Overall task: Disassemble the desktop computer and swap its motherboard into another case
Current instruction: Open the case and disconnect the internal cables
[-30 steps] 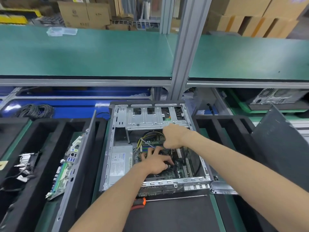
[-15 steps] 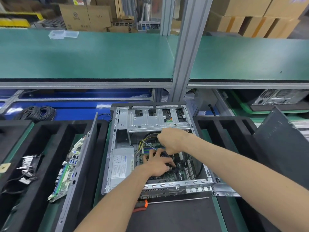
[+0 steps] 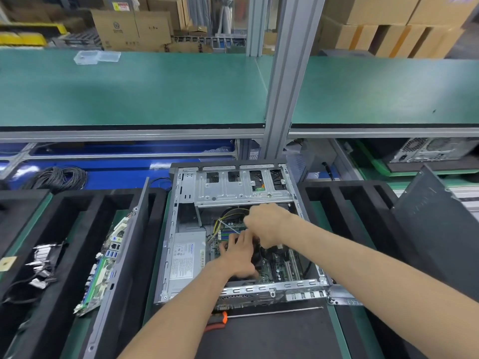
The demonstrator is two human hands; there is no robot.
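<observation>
An open case (image 3: 234, 229) lies flat in the middle of the desk (image 3: 344, 330), its side panel off and its motherboard (image 3: 278, 268) still inside, toward the right half. A grey power supply (image 3: 184, 257) fills the near-left part of the case, and a metal drive cage (image 3: 233, 189) spans the far end. Both hands reach into the case over the board. The left hand (image 3: 237, 255) lies palm down on the board with its fingers (image 3: 243, 238) spread and fairly straight. The right hand (image 3: 267, 224) hovers just beyond it, its fingers curled under; whether they pinch a cable or connector cannot be told (the hand's back hides them). Yellow and black wires (image 3: 228, 216) loop just left of the right hand.

In the black foam tray (image 3: 77, 203) to the left, a second motherboard (image 3: 103, 265) stands on edge, leaning beside a grey panel (image 3: 121, 255). A bundle of cables (image 3: 41, 260) lies in the compartment further left. A screwdriver (image 3: 259, 316) with an orange-and-black handle lies on the desk just near of the case. Another dark panel (image 3: 435, 229) leans at the right.
</observation>
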